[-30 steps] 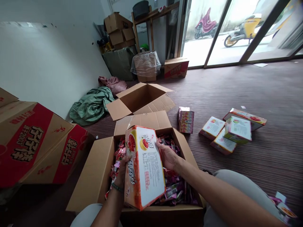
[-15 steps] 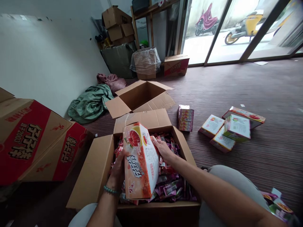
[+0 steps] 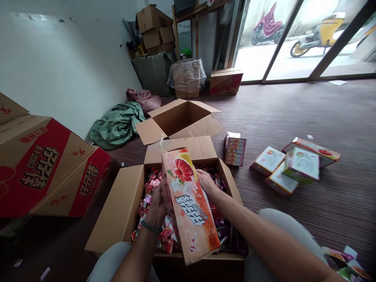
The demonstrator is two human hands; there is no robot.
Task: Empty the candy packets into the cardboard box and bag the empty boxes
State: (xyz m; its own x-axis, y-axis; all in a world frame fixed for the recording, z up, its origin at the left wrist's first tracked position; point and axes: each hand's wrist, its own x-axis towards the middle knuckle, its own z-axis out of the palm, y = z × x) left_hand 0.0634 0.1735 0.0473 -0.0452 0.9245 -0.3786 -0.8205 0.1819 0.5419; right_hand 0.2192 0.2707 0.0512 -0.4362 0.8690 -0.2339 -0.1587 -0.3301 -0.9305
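Note:
Between my two hands I hold an orange candy box [image 3: 190, 203] printed with a cut grapefruit, tilted above an open carton [image 3: 126, 207]. My left hand [image 3: 157, 205] grips its left side, and my right hand [image 3: 208, 184] grips its right side near the top. The fingertips of both hands are partly hidden by the box. Beneath it, the carton is filled with small wrapped sticks [image 3: 169, 231], red and pink on the left and purple on the right.
An empty-looking open carton [image 3: 173, 129] stands just beyond. Several candy boxes [image 3: 301, 162] lie on the floor to the right, near a stack of small boxes [image 3: 235, 150]. A large red-printed carton [image 3: 44, 168] stands left; green cloth [image 3: 117, 125] lies by the wall.
The candy box has turned in my hands, so its orange grapefruit face now points up toward me and its white side is hidden. Its lower end has swung to the right.

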